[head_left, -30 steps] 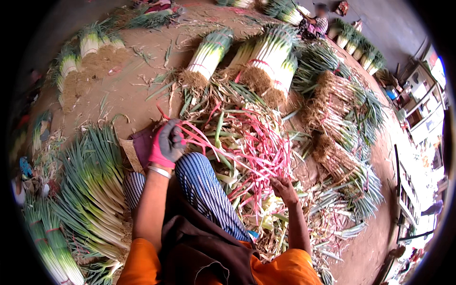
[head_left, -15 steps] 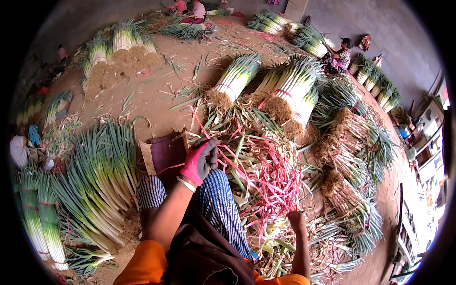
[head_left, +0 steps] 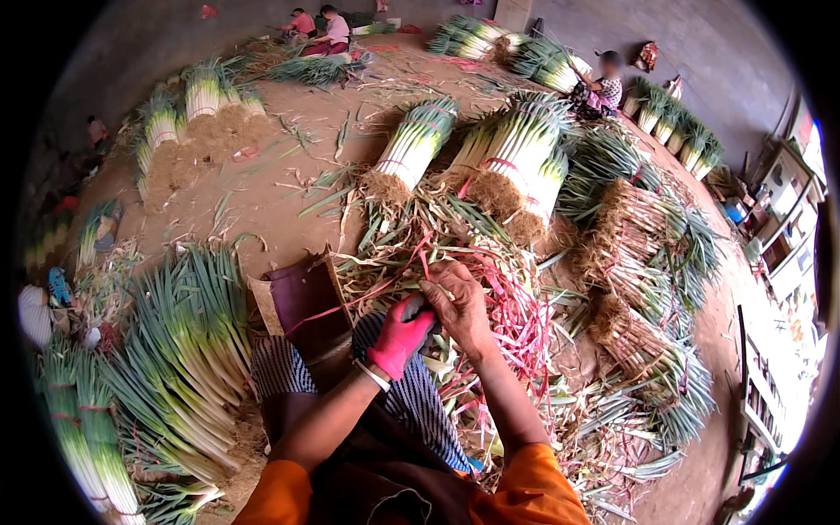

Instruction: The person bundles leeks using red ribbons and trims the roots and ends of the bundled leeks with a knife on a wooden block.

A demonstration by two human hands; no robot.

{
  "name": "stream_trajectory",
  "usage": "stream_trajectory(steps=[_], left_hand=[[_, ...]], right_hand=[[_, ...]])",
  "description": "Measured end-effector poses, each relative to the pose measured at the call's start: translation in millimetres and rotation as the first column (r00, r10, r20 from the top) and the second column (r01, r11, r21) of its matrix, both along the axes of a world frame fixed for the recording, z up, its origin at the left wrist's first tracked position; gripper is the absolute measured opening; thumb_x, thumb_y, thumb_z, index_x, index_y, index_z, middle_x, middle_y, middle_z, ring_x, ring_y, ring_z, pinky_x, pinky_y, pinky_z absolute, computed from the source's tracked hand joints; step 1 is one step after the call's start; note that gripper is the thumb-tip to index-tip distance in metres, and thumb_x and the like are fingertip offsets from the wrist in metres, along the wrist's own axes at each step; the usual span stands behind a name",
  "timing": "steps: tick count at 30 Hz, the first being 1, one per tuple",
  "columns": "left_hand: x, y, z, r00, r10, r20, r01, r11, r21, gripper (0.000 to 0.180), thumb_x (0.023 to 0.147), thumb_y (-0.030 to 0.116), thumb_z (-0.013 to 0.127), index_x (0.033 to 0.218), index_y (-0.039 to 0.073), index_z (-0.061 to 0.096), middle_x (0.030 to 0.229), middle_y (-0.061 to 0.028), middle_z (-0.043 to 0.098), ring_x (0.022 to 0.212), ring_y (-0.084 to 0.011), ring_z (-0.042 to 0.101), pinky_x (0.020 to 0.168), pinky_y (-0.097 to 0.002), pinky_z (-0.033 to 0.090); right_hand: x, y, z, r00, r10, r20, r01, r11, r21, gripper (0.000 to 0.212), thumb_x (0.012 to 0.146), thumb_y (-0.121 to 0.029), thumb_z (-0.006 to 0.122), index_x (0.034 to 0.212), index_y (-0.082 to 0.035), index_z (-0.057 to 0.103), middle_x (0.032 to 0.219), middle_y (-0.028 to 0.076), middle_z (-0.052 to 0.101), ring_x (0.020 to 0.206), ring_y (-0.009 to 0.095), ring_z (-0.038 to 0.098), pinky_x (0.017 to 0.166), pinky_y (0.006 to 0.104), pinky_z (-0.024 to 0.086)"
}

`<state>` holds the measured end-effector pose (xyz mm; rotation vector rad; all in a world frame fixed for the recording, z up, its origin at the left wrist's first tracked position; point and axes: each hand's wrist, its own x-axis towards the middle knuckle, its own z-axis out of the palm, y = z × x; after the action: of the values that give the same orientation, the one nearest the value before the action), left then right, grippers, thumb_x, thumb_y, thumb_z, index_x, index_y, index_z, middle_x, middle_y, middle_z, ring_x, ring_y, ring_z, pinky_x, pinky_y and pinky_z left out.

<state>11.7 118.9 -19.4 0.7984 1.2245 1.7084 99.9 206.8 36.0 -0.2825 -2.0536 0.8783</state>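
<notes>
My left hand, in a pink and grey glove, is closed above my striped trouser leg. Its curled fingers meet my bare right hand, whose thumb and fingers pinch together. A thin pink plastic strip slants up from the left to the hands, and part of it loops up beyond them. My fingers hide just where it is gripped. Below and right of the hands lies a tangled heap of pink strips. An open box with a dark purple inside is in front of my knees.
Loose long green onions lie at my left, beside tied bundles. More tied bundles stand ahead. Rooty, untrimmed onions are piled at right over leaf scraps. Other people sit farther back.
My right hand has come up from the strip heap at lower right to meet the left. My left hand has moved slightly down and right. The view has shifted a little.
</notes>
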Motion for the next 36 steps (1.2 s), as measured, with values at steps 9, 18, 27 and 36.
stream_trajectory(steps=[9,18,27,36], left_hand=[[-36.3,-21.1,19.9,0.973,0.156,0.168,-0.152,0.988,-0.037,0.020,0.093,0.018,0.049,0.111,0.009,0.055,0.068,0.0001,0.054,0.049,-0.0044,0.044,0.039,-0.0186,0.033],[-18.7,-27.3,28.9,0.986,-0.002,0.169,0.003,1.000,-0.007,0.017,0.092,0.017,0.051,0.105,0.006,0.054,0.071,-0.0035,0.058,0.046,-0.0059,0.047,0.038,-0.0185,0.033],[-27.5,-38.1,11.3,0.991,-0.134,0.013,0.135,0.986,-0.095,0.020,0.092,0.017,0.050,0.109,0.005,0.052,0.074,-0.0056,0.060,0.052,-0.0071,0.051,0.041,-0.0191,0.036],[-39.0,-31.6,35.9,0.754,0.168,-0.634,-0.120,0.986,0.119,0.040,0.083,0.001,0.057,0.122,0.002,0.046,0.120,-0.0134,0.052,0.107,-0.0231,0.056,0.087,-0.0318,0.048]], right_hand=[[51.7,-30.5,-6.0,0.993,0.101,0.069,-0.044,0.823,-0.567,0.021,0.094,-0.020,0.054,0.094,-0.001,0.063,0.065,-0.003,0.051,0.058,0.005,0.043,0.050,0.0207,0.035],[32.0,-19.7,-33.6,0.972,0.093,-0.216,-0.234,0.472,-0.850,0.027,0.092,-0.018,0.056,0.114,-0.002,0.053,0.064,-0.002,0.051,0.043,0.004,0.036,0.039,0.0185,0.026],[37.6,5.3,-23.2,0.922,-0.120,-0.369,-0.277,0.462,-0.842,0.014,0.093,-0.016,0.054,0.085,-0.006,0.058,0.062,-0.002,0.053,0.041,0.003,0.033,0.038,0.0182,0.023],[51.4,13.3,-15.3,0.968,-0.066,-0.241,-0.147,0.630,-0.762,0.020,0.093,-0.020,0.054,0.081,-0.005,0.060,0.063,-0.003,0.055,0.044,0.002,0.035,0.040,0.0179,0.025]])
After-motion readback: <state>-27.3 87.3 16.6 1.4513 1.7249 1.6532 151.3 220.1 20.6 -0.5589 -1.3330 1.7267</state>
